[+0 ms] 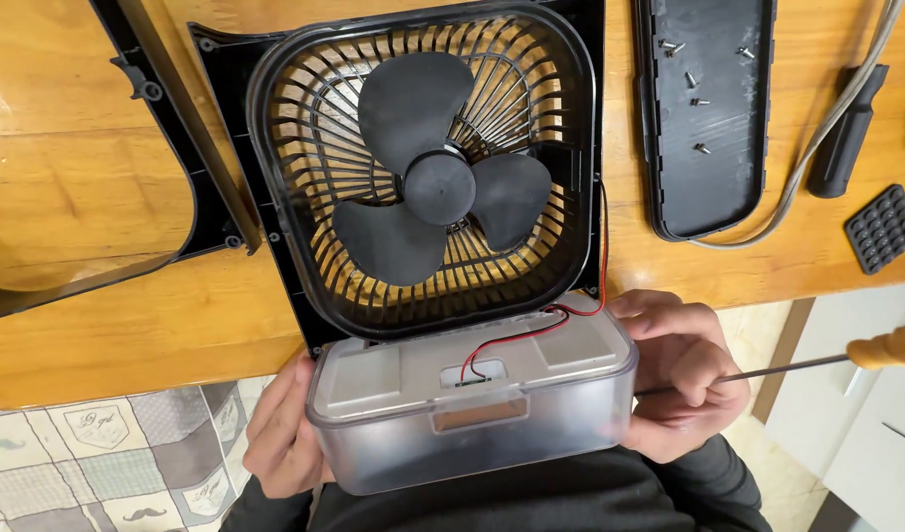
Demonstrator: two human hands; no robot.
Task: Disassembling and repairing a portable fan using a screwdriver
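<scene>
A black square fan with three blades lies flat on the wooden table, its front grille off. Its translucent grey base hangs over the table's near edge against my body, and red and black wires run into a slot on top. My left hand cups the base's left side. My right hand presses the base's right side and also holds a screwdriver with an orange handle, its shaft pointing right.
A black oblong tray with several loose screws lies at the upper right. Beside it are a grey cable, a black-handled tool and a small black studded pad. A detached black frame lies at the left.
</scene>
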